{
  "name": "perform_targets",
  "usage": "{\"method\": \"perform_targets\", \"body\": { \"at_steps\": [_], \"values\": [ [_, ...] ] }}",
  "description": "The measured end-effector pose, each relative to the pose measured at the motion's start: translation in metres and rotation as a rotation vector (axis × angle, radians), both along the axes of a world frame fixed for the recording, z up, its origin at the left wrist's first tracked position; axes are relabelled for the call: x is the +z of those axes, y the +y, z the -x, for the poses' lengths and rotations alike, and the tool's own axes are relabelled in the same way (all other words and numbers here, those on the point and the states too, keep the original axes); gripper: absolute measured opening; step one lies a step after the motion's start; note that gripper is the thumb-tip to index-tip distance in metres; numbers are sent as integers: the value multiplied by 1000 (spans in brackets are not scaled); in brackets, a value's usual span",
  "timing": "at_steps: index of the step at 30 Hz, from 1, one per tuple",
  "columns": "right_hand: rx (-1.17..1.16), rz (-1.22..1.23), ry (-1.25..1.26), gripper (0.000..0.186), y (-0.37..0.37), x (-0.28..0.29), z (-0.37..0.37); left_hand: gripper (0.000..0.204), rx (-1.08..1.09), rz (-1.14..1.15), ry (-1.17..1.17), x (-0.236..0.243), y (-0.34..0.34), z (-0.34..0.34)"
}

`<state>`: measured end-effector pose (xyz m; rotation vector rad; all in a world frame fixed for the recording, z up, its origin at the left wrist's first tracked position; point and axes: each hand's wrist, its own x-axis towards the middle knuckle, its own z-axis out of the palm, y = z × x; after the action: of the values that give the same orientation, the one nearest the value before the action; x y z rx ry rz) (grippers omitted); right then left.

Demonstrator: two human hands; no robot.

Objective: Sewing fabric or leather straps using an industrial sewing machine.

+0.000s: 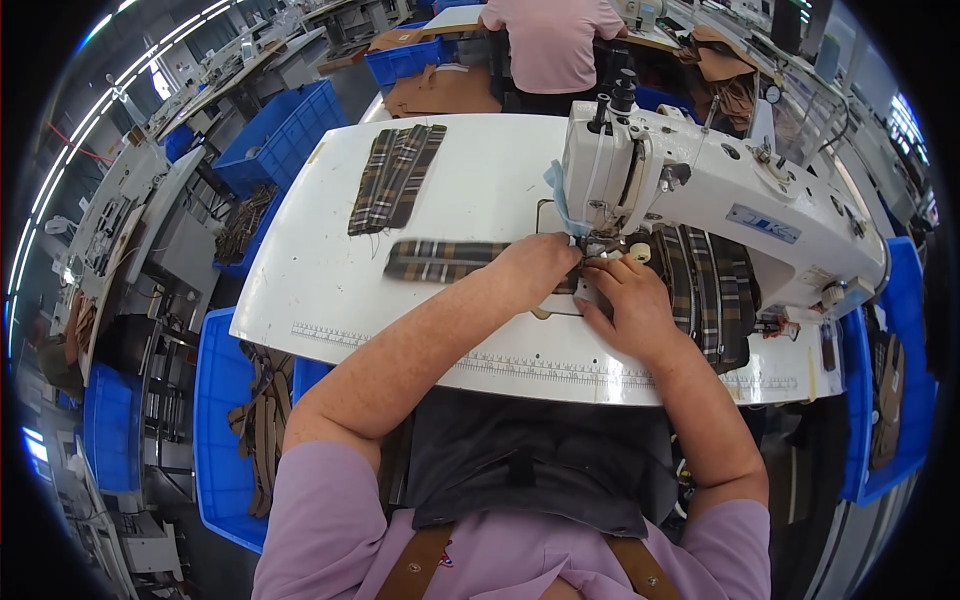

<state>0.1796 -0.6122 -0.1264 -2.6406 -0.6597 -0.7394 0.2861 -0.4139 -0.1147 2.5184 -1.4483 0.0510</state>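
Note:
A plaid fabric strip (440, 260) in brown, black and white runs across the sewing table to the needle area of a white sewing machine (720, 185). My left hand (540, 268) is closed on the strip's right end, its fingertips close to the presser foot. On the other side of the needle, my right hand (637, 305) rests with its fingers reaching toward the foot and its thumb spread apart. Just beyond it, stacked plaid pieces (705, 290) lie under the machine arm. The fabric edge under the foot is hidden by my fingers.
More plaid pieces (398, 178) lie at the table's back left. A printed ruler scale (520, 368) follows the front edge. Blue bins with fabric stand at the left (222, 440) and right (905, 370). Ahead, a person in a pink shirt (558, 45) sits.

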Motion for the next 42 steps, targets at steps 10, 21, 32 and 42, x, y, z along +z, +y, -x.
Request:
{"method": "perform_targets", "body": {
  "at_steps": [10, 21, 32, 42],
  "values": [
    [52, -24, 21, 27, -6, -10, 1, 14, 141, 470, 182, -22, 1, 4],
    [29, 14, 15, 37, -3, -7, -1, 44, 72, 222, -34, -21, 17, 33],
    [-13, 15, 70, 40, -4, -9, -4, 41, 78, 309, -33, -33, 6, 27],
    [0, 2, -49, 41, -7, -15, -5, 42, 24, 363, -55, -30, 6, 32]
  ]
}}
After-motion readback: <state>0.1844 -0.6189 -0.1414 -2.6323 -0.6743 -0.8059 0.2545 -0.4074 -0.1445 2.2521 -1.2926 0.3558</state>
